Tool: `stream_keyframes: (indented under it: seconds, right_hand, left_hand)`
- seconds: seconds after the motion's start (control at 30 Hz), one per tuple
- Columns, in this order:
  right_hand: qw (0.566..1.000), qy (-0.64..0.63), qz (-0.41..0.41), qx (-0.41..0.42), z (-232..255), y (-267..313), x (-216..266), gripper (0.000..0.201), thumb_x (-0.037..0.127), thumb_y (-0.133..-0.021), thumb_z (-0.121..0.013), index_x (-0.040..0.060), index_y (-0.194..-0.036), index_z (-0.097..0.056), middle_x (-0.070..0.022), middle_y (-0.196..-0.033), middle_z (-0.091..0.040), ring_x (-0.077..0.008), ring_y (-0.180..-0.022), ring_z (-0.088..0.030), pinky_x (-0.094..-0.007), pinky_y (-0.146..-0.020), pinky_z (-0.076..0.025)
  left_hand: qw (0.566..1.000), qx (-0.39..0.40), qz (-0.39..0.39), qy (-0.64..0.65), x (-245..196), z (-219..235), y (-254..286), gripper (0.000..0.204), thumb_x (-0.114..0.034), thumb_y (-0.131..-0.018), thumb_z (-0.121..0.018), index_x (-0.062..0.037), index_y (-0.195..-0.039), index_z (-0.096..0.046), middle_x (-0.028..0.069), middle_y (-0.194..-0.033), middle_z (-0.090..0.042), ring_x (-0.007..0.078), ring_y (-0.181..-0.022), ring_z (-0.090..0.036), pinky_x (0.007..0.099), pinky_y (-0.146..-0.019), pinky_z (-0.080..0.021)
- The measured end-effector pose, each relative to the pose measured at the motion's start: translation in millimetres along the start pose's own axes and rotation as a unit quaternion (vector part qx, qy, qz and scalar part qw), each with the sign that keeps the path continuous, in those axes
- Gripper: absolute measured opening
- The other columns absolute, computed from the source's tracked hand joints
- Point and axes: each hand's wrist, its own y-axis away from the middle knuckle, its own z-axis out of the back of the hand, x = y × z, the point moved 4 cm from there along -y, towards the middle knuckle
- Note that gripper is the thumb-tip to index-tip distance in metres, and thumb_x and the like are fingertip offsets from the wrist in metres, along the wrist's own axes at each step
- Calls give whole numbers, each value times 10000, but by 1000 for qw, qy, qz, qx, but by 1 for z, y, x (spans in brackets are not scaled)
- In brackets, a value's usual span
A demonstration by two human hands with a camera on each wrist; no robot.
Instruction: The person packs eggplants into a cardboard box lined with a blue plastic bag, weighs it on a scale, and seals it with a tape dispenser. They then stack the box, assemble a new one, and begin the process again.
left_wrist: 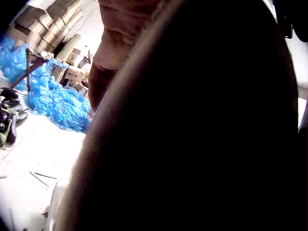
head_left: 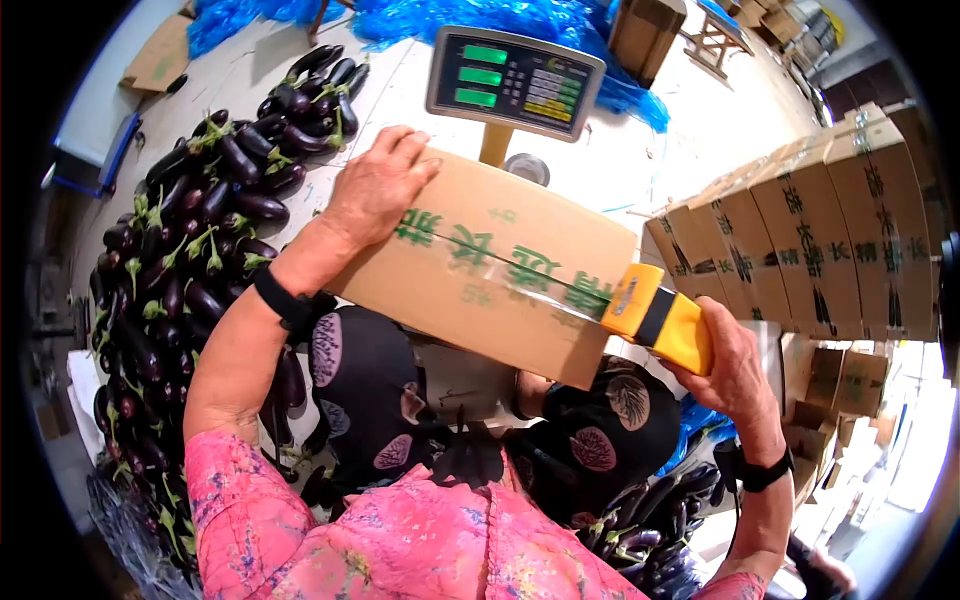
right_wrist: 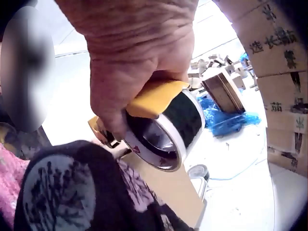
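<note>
A cardboard box with green printing lies across the person's lap, a shiny strip of clear tape along its middle seam. The left hand holds its far left corner, fingers bent over the edge. In the left wrist view, a dark, blurred surface hides most of this hand. At the box's right end, the right hand grips a yellow tape dispenser, whose front touches the taped seam. The right wrist view shows the tape roll below the hand.
Beyond the box stands a scale with a lit display. A large heap of eggplants covers the floor at left, with more eggplants by the right knee. Stacked printed boxes line the right side. Blue plastic sheeting lies behind.
</note>
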Motion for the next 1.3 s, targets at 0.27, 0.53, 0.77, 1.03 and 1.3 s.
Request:
stream_keyframes:
  seconds: [0.27,0.53,0.77,1.03,1.3]
  right_hand:
    - [998,-51,19,-8,-26,2,-25,625,240,-759,-830,38,-1240,-486,-190,-981,-607,-408,-878,-622,-435,-758,-520]
    - [996,-86,-10,-16,-60,27,-63,687,278,-754,-844,26,-1271,-468,-217,-1021,-624,-417,-905,-637,-421,-790,-525]
    - [997,-78,-15,-20,-95,69,-103,642,219,-762,-816,29,-1249,-445,-220,-1012,-586,-443,-893,-600,-451,-786,-515]
    - [995,-62,-78,-24,-139,125,-140,593,180,-758,-776,27,-1215,-431,-229,-1031,-577,-445,-929,-601,-448,-816,-518]
    - [987,40,-92,123,-118,56,-83,419,157,-805,-698,9,-1126,-475,-183,-906,-593,-391,-845,-636,-464,-728,-532]
  left_hand:
    - [982,-7,139,130,6,-2,-4,428,-348,-982,-554,-82,-1316,-571,152,-1320,-551,366,-1109,-614,439,-907,-521]
    - [981,0,130,147,5,1,-6,369,-238,-990,-545,-57,-1311,-573,175,-1294,-559,366,-1151,-583,398,-959,-488]
    - [982,6,128,139,5,3,-6,363,-236,-996,-531,-54,-1309,-572,176,-1289,-560,358,-1164,-581,390,-979,-472]
    - [973,21,150,174,2,5,-11,363,-262,-1015,-519,-54,-1307,-576,162,-1288,-572,341,-1194,-576,371,-1008,-452]
    - [982,1,116,147,0,4,-13,365,-285,-1004,-536,-70,-1294,-587,152,-1245,-573,349,-1098,-614,385,-935,-499]
